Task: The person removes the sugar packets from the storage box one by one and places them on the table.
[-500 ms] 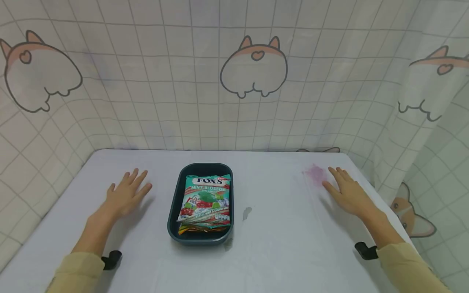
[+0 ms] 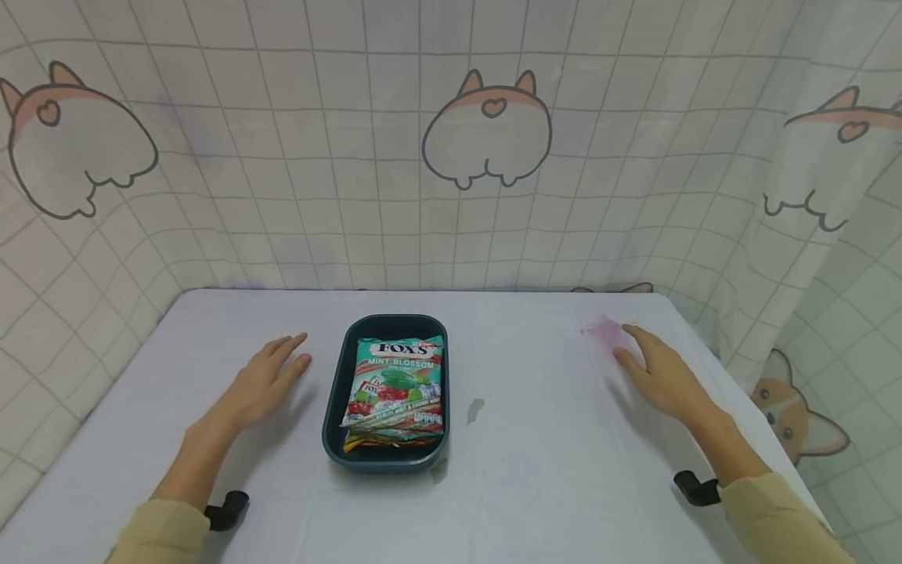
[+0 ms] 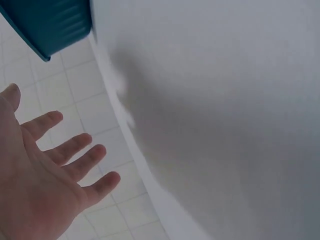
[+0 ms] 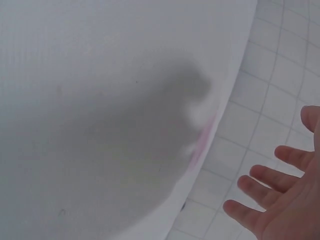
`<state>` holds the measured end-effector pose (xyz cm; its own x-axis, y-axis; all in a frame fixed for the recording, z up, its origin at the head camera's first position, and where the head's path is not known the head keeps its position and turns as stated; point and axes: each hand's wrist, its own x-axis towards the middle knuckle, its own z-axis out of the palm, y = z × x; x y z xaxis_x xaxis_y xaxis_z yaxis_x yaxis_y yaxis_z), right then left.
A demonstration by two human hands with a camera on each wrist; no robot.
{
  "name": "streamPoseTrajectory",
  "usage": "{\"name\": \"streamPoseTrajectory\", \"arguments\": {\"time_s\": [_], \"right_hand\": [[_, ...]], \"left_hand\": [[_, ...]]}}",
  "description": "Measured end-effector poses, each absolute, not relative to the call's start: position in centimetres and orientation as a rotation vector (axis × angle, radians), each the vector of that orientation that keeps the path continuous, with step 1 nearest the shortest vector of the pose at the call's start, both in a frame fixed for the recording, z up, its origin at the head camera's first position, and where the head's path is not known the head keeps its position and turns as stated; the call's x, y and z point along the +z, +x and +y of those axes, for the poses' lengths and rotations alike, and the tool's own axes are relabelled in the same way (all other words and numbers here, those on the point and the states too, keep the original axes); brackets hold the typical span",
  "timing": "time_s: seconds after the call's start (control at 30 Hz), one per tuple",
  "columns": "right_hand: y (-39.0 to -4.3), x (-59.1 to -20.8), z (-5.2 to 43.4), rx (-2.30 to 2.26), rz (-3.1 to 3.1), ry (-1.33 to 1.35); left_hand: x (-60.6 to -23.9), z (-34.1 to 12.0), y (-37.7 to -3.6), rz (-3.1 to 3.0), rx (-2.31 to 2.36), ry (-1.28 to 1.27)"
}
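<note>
Fox's Mint Blossom candy bag [image 2: 396,384] lay face up in the dark teal tray [image 2: 384,465], lettering readable from the person's side. At least one more packet [image 2: 380,444] sat under it, only an orange-yellow lower edge showing. Tray stood left of centre on the white-covered bench [image 2: 550,470], long axis running away from the person. Left hand [image 2: 261,388] was raised over the bench just left of the tray, not touching it; grip apart, thumb clear of the lightly bent fingers [image 3: 75,148], clamped on nothing. Left wrist view caught the palm side, with the tray's corner above the hand. Right hand [image 2: 662,376] was also raised, well right of the tray, fingertips by the pink stain [image 2: 606,333]; grip apart too, thumb off the fingers [image 4: 272,178], clamped on nothing. Both hands threw soft shadows on the bench. Grey mark [image 2: 475,410] sat just right of the tray. Black mounts at the left wrist [image 2: 227,511] and right wrist [image 2: 696,489], next to pale yellow sleeves [image 2: 164,533]. Behind the bench hung a white grid-pattern curtain [image 2: 387,251] with cartoon corgi prints [image 2: 488,141].
</note>
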<state>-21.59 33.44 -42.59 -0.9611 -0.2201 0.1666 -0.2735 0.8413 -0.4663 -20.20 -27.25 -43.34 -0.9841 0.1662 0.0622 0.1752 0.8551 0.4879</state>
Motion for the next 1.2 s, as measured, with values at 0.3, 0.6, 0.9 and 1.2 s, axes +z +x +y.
{"name": "streamPoseTrajectory", "arguments": {"time_s": [0.3,0.6,0.9,1.2], "right_hand": [[-21.2,-42.9,32.3,0.815,-2.809,0.433],[-20.7,-43.3,30.9,0.881,-2.785,0.467],[-20.5,-43.5,29.9,0.921,-2.77,0.487],[-20.4,-43.7,28.5,0.994,-2.72,0.537]], "left_hand": [[-43.1,-26.0,-19.4,-2.929,-1.051,-0.29],[-42.9,-24.9,-18.5,-2.788,-1.539,-0.266],[-43.5,-24.2,-18.7,-2.647,-1.92,-0.154],[-43.5,-24.0,-18.9,-2.642,-2.074,-0.018]]}}
